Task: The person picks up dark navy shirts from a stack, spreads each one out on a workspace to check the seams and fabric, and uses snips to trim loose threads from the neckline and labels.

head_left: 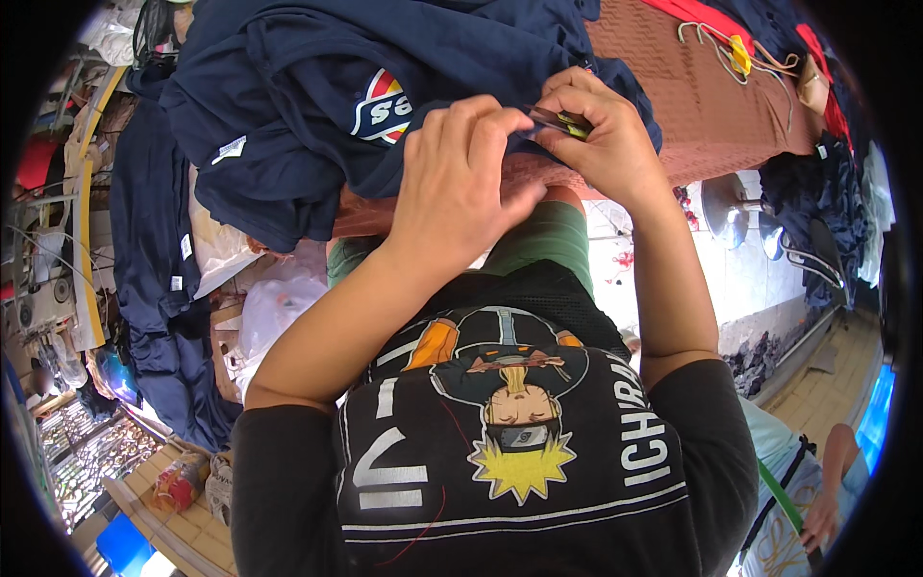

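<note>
Pinching a small dark/yel. tool (pixel 575 123) betw. thumb + fingers, R hand (pixel 608 137) sits just beside L hand (pixel 450 175) over navy garment (pixel 279 120) on brown cover (pixel 711 106), prob. to steady fabric near tool; L thumb apart, fingertip hold can't tell.

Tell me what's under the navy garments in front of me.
Reddish-brown textured cloth shows past the edges of the navy garments; whatever lies beneath their middle is covered and can't be seen.

decent room over the brown cover (pixel 707 120) past the right hand (pixel 577 120), cords (pixel 755 64) cluttering further out, navy cloth (pixel 279 96) heaped ahead and left
</note>
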`<state>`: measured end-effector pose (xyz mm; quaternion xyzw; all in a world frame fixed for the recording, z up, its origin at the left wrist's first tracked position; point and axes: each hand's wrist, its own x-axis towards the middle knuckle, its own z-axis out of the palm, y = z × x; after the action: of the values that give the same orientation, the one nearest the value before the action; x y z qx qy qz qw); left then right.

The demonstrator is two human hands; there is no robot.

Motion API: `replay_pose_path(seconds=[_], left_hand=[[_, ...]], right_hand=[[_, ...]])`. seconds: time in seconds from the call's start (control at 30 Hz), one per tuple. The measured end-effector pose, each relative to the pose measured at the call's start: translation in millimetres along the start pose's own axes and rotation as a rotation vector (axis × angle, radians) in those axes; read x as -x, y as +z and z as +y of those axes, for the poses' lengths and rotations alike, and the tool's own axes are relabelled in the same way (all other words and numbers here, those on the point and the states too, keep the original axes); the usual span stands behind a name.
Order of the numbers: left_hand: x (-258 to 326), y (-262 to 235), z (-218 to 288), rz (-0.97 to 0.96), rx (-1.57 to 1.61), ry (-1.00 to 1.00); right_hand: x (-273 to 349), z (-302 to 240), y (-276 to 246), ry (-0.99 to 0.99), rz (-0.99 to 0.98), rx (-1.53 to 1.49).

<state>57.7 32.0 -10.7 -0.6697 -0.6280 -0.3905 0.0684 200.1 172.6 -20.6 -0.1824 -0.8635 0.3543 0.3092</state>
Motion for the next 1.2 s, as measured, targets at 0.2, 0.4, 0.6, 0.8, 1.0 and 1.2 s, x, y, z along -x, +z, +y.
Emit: replay_pose_path(seconds=[0.2,0.4,0.6,0.8,1.0,1.2], left_hand=[[-11.4,-12.5,-25.4,-0.182,0.897,-0.597],[-8.9,-22.9,-5.8,-0.136,0.421,-0.335],[-21.6,-13.4,-16.0,-0.21,0.589,-0.471],[-23.2,-32.1,-25.0,-0.402,1.056,-0.652],[-20.6,-32.0,-20.5,-0.398,0.923,-0.582],[-20.4,-33.6,-21.5,-0.416,1.053,-0.665]], right_hand=[[0.8,-16.6,-7.9,0.314,-0.007,-0.323],[-2.1,-11.6,-10.3,0.342,-0.042,-0.435],[-0.7,-23.1,-12.8,0.293,-0.082,-0.511],[2.8,-13.8,-7.0,0.077,0.024,-0.35],[-6.5,-36.7,-15.4,0.056,-0.115,-0.381],[-3.0,-28.8,-11.6,-0.024,0.031,-0.419]])
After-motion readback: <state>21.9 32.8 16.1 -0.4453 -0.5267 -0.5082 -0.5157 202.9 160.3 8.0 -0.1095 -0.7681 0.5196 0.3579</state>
